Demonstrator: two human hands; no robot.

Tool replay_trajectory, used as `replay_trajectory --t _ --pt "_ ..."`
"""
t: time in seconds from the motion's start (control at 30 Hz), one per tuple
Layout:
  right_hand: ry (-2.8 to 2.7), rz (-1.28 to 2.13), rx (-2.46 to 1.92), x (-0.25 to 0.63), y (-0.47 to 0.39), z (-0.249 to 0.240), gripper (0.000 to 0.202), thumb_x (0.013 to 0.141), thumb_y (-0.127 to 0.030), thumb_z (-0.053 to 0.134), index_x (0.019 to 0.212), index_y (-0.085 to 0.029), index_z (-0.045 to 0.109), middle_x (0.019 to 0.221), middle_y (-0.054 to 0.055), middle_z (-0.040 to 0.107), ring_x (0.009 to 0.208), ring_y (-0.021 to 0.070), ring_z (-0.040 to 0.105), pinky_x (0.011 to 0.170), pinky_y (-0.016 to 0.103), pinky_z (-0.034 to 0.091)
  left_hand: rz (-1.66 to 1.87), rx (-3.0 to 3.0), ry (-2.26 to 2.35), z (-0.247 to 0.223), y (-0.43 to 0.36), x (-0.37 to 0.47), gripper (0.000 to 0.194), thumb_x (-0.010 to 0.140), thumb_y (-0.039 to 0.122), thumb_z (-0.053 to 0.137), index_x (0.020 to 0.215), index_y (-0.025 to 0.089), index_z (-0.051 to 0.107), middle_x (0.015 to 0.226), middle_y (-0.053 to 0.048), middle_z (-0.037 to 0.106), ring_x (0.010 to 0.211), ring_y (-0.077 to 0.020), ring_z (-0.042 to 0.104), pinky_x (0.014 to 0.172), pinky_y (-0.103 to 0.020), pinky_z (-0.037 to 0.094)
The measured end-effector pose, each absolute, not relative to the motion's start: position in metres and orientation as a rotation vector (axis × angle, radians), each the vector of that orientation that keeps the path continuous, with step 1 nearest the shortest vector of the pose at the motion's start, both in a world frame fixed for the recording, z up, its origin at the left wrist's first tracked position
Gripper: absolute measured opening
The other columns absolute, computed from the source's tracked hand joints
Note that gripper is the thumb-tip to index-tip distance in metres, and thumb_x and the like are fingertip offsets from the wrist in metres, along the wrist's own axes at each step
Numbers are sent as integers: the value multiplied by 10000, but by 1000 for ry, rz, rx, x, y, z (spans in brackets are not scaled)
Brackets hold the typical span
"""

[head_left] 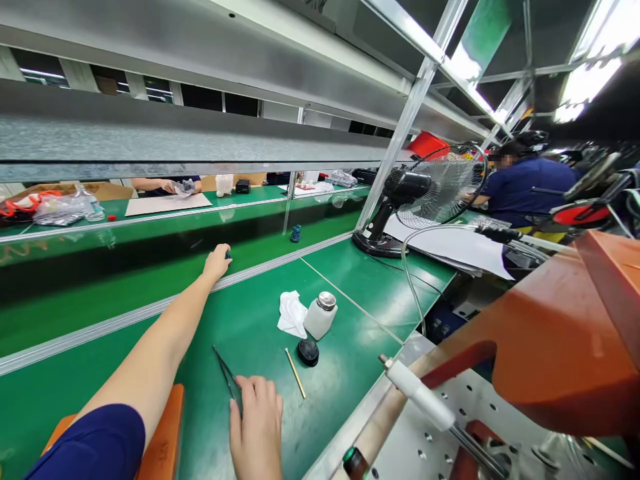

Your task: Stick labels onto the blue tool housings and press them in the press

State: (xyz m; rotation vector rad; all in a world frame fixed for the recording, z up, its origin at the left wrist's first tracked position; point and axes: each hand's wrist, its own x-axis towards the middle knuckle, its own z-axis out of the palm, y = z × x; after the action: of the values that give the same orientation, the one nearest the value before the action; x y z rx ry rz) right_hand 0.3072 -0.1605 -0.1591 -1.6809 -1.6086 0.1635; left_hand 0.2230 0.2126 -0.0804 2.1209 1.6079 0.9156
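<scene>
My left hand reaches far out over the green belt beyond the metal rail. Its fingers are closed round a small dark blue piece, mostly hidden by them. Farther right on the belt stands a small blue figure-like part. Near the front of the green table, my right hand grips black tweezers, whose tips point away from me. To its right lie a thin wooden stick and a round black object. Behind these are a white bottle with a metal top and a crumpled white cloth.
A black fan stands at the back right. An orange machine with a white-handled lever fills the right side. An orange block lies under my left arm. Co-workers sit across the belt and at right.
</scene>
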Motion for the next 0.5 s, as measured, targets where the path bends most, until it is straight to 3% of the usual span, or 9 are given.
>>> replay_trajectory --t 0.2,0.33,0.5 --pt "-1608 168 -1738 309 -158 -154 294 918 -180 512 1170 -258 641 1042 92 668 949 307 611 801 454 467 1123 1870 1543 -68 171 194 308 951 352 679 1184 155 637 1198 -93 650 1038 -236 647 911 -449 552" --pt "-1639 196 -1760 313 -158 -150 284 932 -205 510 1169 -233 664 1066 96 673 986 287 592 835 428 449 1161 1691 1319 -43 115 149 382 779 377 822 1062 169 674 1080 -51 666 848 -185 658 819 -350 545" --pt "-1657 225 -1793 317 -158 -150 283 924 -263 515 1143 -207 685 1062 97 673 1007 274 571 871 412 429 1042 1459 1058 -17 14 75 560 677 494 868 1131 208 709 1088 -72 676 941 -228 679 813 -354 566"
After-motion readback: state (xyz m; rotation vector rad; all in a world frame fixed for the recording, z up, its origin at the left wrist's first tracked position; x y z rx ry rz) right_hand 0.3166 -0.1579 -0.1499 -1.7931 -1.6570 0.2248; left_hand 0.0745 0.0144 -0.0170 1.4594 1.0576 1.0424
